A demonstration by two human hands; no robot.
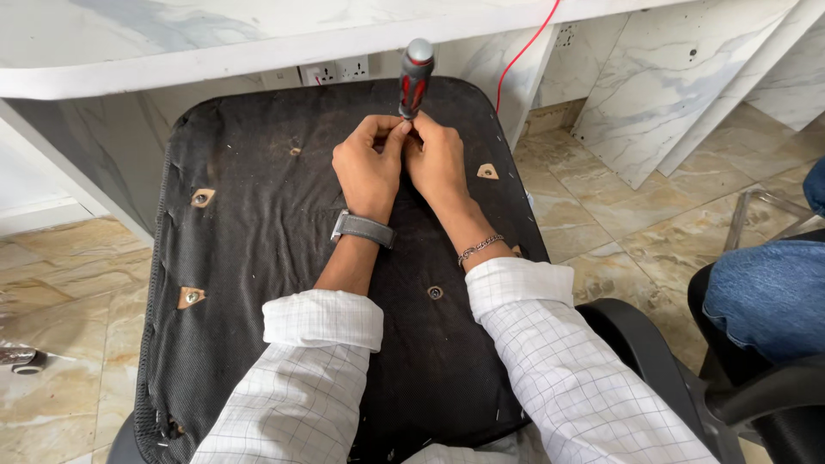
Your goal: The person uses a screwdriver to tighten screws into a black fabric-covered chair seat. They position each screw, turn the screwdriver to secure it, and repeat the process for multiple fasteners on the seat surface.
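Observation:
A black fabric-covered chair seat underside point(258, 258) lies in front of me, with several bolt holes showing wood. My left hand point(368, 167) and my right hand point(438, 163) are pressed together near the seat's far middle. Both grip the lower part of a screwdriver with a red, black and grey handle point(416, 76), which stands upright above my fingers. Its tip is hidden under my hands. A grey watch sits on my left wrist, a chain bracelet on my right.
A white marble counter point(172, 43) runs across the back, with wall sockets point(335, 70) beneath and a red cable point(524, 47). Marble slabs point(670, 94) lean at the right. Another person's jeans-clad leg point(765, 296) and a black chair armrest point(644, 344) are at right.

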